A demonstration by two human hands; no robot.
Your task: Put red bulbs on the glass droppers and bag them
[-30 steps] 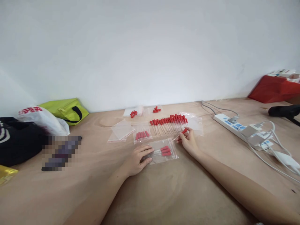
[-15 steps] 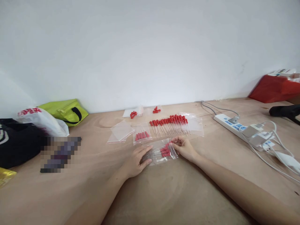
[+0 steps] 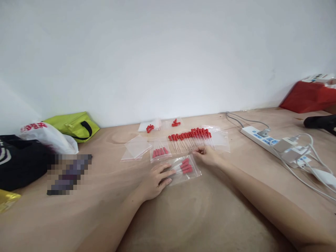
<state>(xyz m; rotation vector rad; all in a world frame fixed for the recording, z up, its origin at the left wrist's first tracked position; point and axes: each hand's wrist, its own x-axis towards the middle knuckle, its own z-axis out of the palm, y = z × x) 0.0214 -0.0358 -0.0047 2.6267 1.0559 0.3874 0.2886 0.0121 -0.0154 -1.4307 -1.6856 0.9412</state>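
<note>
A clear zip bag (image 3: 195, 173) lies in front of me, with several droppers inside; their red rubber bulbs (image 3: 187, 166) point right. My left hand (image 3: 157, 177) rests on the bag's left end, its fingers stretched and spread over the plastic. At the bag's upper right corner is my right hand (image 3: 206, 155), fingers curled and pinched together; what sits between them, if anything, I cannot make out. Just beyond it lies a row of loose droppers (image 3: 190, 135), red bulbs pointing away. To their left is another zip bag (image 3: 153, 159) holding several droppers.
Flat clear bags (image 3: 135, 146) lie left of the filled one. Small red pieces (image 3: 149, 128) sit on bags by the wall. A power strip (image 3: 256, 137) with chargers and cables lies right. A green bag (image 3: 75, 125), a white plastic bag (image 3: 56, 138) and a black bag (image 3: 23, 161) stand left.
My right hand has let go of the red bulb at the bag's mouth and moved slightly away. The bulbs now lie uncovered in the bag. My left hand's fingers reach further over it.
</note>
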